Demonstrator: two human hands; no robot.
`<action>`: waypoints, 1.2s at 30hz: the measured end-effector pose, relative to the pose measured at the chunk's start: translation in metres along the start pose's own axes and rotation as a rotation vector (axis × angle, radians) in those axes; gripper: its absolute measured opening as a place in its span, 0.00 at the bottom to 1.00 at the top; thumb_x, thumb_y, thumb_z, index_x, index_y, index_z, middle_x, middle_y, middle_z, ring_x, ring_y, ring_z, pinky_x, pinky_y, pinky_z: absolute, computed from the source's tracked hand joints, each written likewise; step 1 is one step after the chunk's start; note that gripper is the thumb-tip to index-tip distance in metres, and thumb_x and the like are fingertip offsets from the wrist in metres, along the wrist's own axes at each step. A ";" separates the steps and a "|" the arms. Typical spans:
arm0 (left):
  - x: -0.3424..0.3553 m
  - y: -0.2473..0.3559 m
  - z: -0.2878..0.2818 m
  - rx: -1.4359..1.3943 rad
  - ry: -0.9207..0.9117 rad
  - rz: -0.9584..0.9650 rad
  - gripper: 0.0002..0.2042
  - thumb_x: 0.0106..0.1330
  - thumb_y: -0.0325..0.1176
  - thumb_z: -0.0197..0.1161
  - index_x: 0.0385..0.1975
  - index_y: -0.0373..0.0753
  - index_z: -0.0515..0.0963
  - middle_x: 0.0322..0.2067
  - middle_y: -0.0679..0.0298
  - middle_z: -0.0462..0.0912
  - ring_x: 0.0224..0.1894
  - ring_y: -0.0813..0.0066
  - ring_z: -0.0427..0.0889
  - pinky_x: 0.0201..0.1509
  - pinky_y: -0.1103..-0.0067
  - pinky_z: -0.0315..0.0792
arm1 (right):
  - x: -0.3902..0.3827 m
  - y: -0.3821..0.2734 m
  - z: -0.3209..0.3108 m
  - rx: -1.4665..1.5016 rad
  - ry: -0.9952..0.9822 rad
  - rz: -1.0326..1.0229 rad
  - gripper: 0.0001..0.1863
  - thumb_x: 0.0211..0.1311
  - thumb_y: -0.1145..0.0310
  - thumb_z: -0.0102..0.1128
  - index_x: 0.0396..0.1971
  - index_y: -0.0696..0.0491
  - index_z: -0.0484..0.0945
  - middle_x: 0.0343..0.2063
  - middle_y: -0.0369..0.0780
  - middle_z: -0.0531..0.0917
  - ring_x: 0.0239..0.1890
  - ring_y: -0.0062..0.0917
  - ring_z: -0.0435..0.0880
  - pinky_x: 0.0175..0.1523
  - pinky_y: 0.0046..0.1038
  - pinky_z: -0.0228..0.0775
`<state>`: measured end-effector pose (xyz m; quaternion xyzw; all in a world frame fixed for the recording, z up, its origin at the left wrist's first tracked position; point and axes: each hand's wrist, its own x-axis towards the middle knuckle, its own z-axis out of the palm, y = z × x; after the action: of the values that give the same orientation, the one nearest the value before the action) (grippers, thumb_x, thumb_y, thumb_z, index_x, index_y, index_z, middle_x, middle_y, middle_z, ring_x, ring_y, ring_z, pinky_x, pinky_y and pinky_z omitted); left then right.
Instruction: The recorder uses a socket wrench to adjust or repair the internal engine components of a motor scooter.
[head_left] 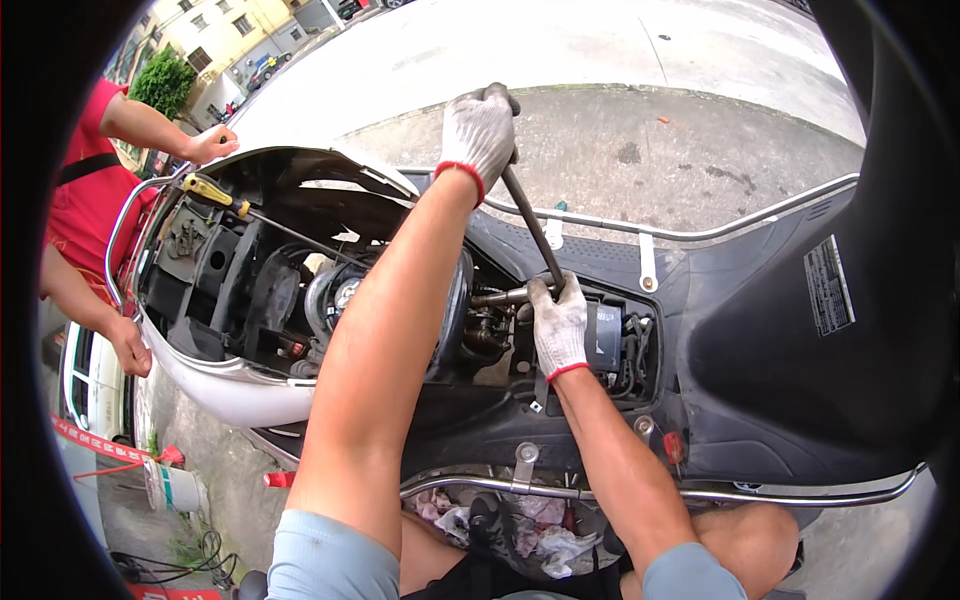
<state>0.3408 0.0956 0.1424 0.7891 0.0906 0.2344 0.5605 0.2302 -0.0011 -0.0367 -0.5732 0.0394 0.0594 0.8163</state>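
Observation:
My left hand (478, 133), in a grey work glove with a red cuff, grips the upper end of a long dark metal bar (530, 222). My right hand (557, 325), gloved alike, closes on the joint where the bar meets a steel socket extension (497, 298) reaching into the engine bay (478, 335) of an opened white-and-black scooter (230, 395). Beside my right hand is an uncovered battery compartment (610, 340). A yellow-handled screwdriver (210, 192) lies across the left part of the open body; my left forearm hides part of the engine.
A person in red (90, 200) rests both hands near the scooter's rear rail (122, 230). Black floorboard and front shield (810, 380) fill the right. Below are rags (555, 540), a white bucket (175, 488) and cables (200, 560); behind lies pavement (640, 140).

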 end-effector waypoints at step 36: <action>-0.294 -0.014 -0.044 -0.497 0.306 0.092 0.09 0.73 0.38 0.56 0.40 0.38 0.71 0.18 0.72 0.62 0.22 0.79 0.69 0.26 0.84 0.64 | -0.044 0.075 -0.050 -0.112 -0.094 -0.206 0.05 0.66 0.79 0.54 0.40 0.58 0.76 0.36 0.40 0.83 0.35 0.21 0.82 0.41 0.23 0.76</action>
<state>0.0648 0.0183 0.0623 0.5864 0.0780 0.3909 0.7052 0.1757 -0.0248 -0.1177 -0.6155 -0.0613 0.0043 0.7857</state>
